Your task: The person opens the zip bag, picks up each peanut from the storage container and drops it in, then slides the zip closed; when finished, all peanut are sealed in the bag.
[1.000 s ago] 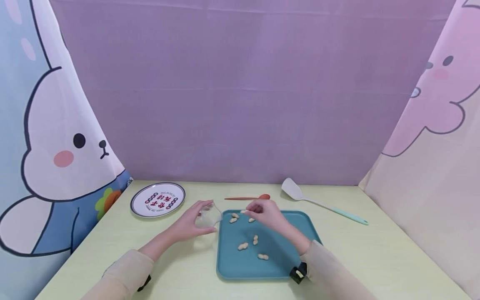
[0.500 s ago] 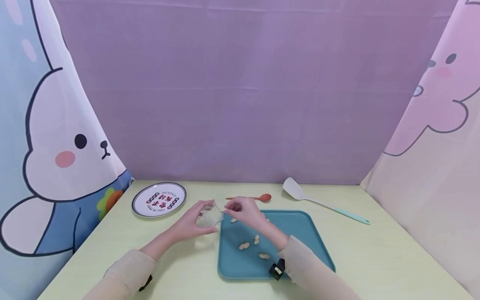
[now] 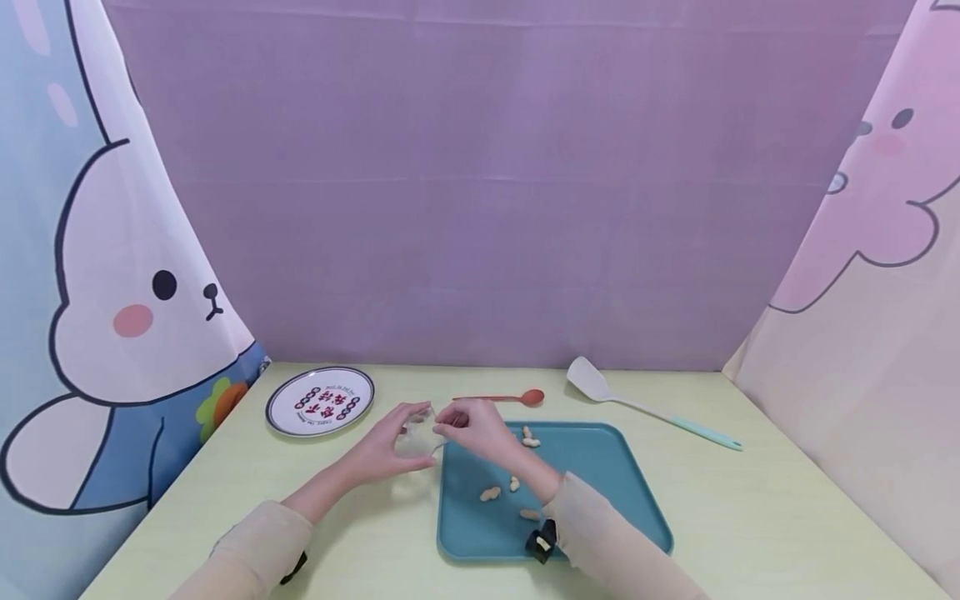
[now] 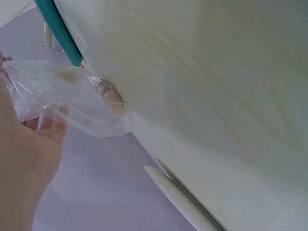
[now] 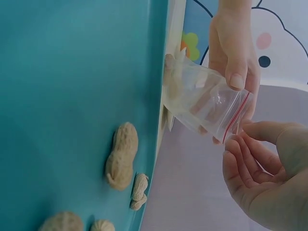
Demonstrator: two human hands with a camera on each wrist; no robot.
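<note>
My left hand (image 3: pixel 386 446) holds a clear zip bag (image 3: pixel 415 435) sideways beside the tray, thumb below and fingers above, its mouth spread toward the right. In the right wrist view the red seal line crosses the bag (image 5: pixel 207 98) near the mouth. A peanut (image 4: pixel 113 100) lies low in the bag in the left wrist view, and a blurred tan shape (image 4: pixel 69 73) shows higher up. My right hand (image 3: pixel 480 429) has thumb and bent fingers right at the bag's mouth; I cannot tell whether anything sits between them. Several peanuts (image 5: pixel 121 156) lie on the teal tray (image 3: pixel 592 483).
A white plate with red lettering (image 3: pixel 320 402) lies behind my left hand. Past the tray's far edge is a red spoon (image 3: pixel 532 397), and a white turner with a green handle (image 3: pixel 637 407) lies to the right. A purple cloth (image 3: pixel 487 183) hangs behind the table.
My right hand has moved left from above the tray, where it pinched a peanut, to the bag's mouth. My left hand and the bag have stayed nearly still.
</note>
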